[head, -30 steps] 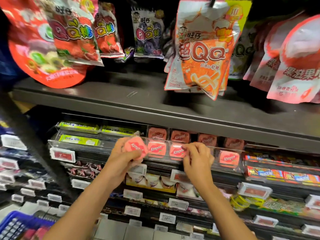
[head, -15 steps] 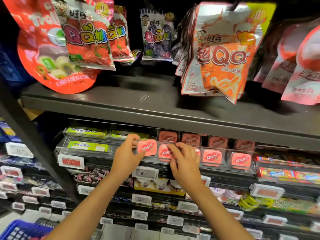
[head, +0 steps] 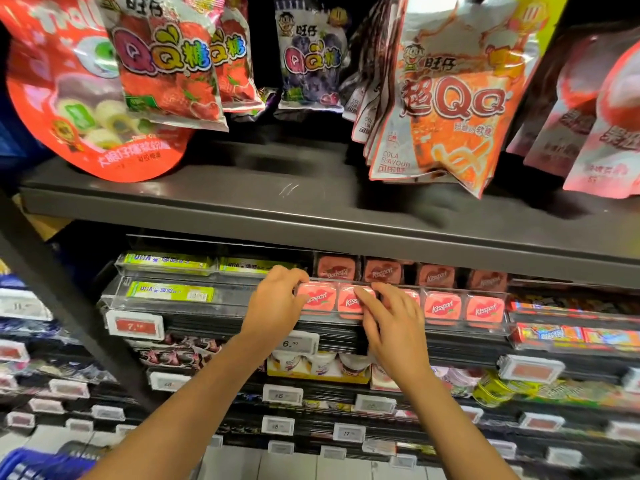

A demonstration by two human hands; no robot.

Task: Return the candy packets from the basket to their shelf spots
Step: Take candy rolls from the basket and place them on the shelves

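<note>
Small pink Kissport candy tins stand in a row in a clear tray (head: 450, 327) on the lower shelf. My left hand (head: 277, 306) grips the leftmost pink tin (head: 317, 299), which sits at the left end of the front row. My right hand (head: 388, 323) rests with spread fingers against the second tin (head: 348, 301) and covers the one beside it. Two more pink tins (head: 464, 308) stand free to the right. A second row of the same tins (head: 382, 271) stands behind. A corner of the blue basket (head: 24, 467) shows at the bottom left.
Large gummy candy bags (head: 450, 98) hang above a dark grey shelf board (head: 311, 220). Green candy boxes (head: 169, 292) lie left of the tins. Price tags (head: 294, 342) line the shelf edges, and lower shelves hold small sweets. A dark upright post (head: 62, 306) stands on the left.
My left hand carried the pink tin to the right and down into the left end of the front row. My right hand slid left along the row onto the neighbouring tins.
</note>
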